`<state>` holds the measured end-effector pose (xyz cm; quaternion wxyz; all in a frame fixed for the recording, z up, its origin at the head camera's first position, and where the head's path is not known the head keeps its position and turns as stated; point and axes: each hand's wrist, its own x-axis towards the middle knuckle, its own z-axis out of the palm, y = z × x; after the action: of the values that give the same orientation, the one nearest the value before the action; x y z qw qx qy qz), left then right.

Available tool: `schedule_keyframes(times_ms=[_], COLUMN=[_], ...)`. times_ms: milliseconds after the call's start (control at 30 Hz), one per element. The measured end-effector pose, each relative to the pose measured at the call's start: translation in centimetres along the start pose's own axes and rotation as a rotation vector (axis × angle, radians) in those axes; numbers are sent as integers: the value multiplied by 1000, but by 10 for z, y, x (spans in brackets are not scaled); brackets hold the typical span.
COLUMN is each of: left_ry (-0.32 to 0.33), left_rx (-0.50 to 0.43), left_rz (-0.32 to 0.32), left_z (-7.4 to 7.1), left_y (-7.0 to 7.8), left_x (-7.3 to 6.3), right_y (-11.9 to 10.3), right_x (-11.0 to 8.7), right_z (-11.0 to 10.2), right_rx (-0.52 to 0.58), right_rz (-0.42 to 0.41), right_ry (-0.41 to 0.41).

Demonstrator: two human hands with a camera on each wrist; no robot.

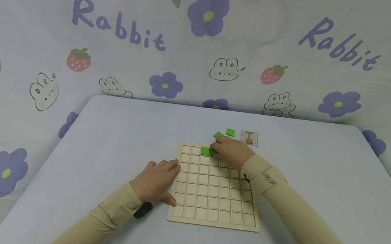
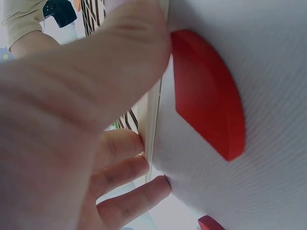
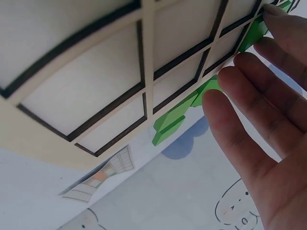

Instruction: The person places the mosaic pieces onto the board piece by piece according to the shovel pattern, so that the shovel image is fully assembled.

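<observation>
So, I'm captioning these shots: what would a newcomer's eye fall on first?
Probably the green tiles in the far row of the pale board, where the right hand is busy. The left hand touches the board's left edge. In the left wrist view, a bright red piece stands out right of centre.
</observation>
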<state>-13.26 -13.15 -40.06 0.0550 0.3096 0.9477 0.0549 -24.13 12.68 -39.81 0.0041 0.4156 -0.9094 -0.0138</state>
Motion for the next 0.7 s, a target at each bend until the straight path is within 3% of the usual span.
schedule_keyframes(times_ms=[400,567,700], left_ry=[-2,6,12], left_rx=[15,2,-11], left_rz=[-4,0,10], left_z=[3,5,8], left_y=[0,-1,-4], left_x=[0,0,-2], right_y=[0,5,18], right_x=[-1,-1,-3], right_z=[3,-3,-6], right_rx=[-16,107,149], right_rz=[7,128,180], right_ry=[9,-82,-53])
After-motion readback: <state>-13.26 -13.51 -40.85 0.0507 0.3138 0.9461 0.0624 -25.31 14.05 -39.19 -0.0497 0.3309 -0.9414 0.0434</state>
